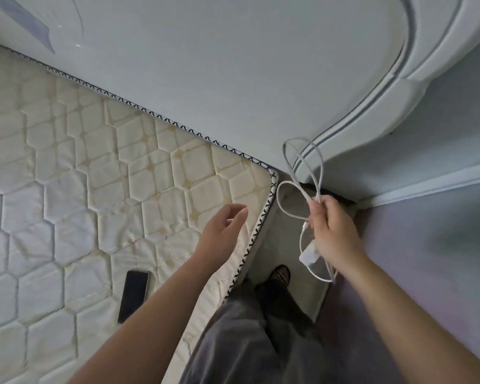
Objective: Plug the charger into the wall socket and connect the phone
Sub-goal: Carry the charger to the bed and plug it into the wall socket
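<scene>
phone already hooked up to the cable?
No. The phone lies alone on the mattress, while the right hand holds the looped charger cable off the bed's corner.

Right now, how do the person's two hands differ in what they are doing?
The right hand is closed around a bunched white cable, with the charger block dangling below it; the left hand holds nothing, fingers loosely spread. The right hand is over the gap beside the bed; the left hovers above the mattress edge. Both are bare and raised, and neither touches the phone.
</scene>
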The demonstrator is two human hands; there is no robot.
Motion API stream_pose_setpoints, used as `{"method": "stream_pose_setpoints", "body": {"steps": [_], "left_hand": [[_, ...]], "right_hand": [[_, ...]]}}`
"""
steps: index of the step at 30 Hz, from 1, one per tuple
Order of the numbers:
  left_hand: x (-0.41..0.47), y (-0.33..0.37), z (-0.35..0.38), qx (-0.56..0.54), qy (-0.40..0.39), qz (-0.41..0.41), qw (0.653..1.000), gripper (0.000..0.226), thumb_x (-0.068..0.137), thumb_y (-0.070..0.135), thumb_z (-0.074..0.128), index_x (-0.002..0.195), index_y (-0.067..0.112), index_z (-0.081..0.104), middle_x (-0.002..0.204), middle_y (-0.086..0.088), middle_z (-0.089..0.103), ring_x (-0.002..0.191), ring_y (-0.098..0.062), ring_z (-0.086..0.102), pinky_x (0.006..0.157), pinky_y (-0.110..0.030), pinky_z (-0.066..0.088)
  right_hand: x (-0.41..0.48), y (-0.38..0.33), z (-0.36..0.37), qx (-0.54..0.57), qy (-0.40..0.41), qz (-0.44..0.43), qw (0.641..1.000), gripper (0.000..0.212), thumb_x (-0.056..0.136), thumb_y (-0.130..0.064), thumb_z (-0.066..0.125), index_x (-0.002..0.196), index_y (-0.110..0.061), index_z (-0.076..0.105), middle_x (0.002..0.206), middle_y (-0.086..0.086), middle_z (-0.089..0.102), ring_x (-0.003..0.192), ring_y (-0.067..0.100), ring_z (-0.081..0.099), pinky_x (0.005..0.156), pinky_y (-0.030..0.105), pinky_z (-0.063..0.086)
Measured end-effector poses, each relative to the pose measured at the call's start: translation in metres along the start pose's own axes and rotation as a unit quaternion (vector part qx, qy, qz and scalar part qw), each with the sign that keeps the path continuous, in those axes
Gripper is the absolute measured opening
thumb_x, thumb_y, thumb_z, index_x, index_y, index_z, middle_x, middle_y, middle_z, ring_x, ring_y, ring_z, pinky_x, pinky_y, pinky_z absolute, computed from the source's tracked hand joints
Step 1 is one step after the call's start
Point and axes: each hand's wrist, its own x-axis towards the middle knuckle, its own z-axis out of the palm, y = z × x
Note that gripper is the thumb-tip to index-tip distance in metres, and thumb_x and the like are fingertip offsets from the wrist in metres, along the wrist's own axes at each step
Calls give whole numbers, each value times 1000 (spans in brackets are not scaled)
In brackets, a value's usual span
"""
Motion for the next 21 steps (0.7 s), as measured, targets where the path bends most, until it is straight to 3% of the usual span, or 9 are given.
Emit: {"method": "stream_pose_setpoints", "body": {"steps": [4,8,12,16,19,21], "left_hand": [[59,-30,-20,-30,38,-38,998,17,88,45,47,98,38,58,108,11,65,102,-7,59,79,-25,41],[112,-58,-47,-41,78,-44,995,15,88,45,46,95,40,58,106,11,66,100,-6,60,80,-29,42],[151,-92,-68,-54,104,-54,992,15,90,42,46,96,38,60,106,7,67,101,-11,61,85,-32,44],[167,-122,-72,-87,116,-64,987,26,90,39,47,106,27,63,101,10,70,94,-6,65,80,-29,45],[174,-133,-72,-106,127,-42,985,23,87,41,50,100,30,65,95,9,72,87,-3,66,76,-26,46],[185,-134,-73,-105,138,-32,984,21,81,44,51,95,35,64,95,9,71,89,-7,66,77,-25,47]], "right_hand": [[71,-13,57,27,-79,-37,996,19,95,-39,37,91,-24,49,67,-6,56,62,15,57,62,34,47],[136,-28,114,28,-71,-119,990,19,94,-37,42,101,-21,50,67,-7,60,62,2,57,56,11,40],[176,-15,175,-43,-120,-186,974,23,91,-34,50,109,-20,52,76,2,66,71,19,60,64,28,40],[194,29,227,-185,-252,-118,942,38,88,-33,53,119,-12,51,106,11,67,96,29,61,78,37,48],[196,56,247,-226,-338,-79,910,36,81,-34,60,106,-8,56,104,7,59,95,25,55,75,33,42],[197,64,247,-202,-307,-91,925,35,80,-37,64,107,-14,59,103,-2,58,94,15,53,76,25,37]]}}
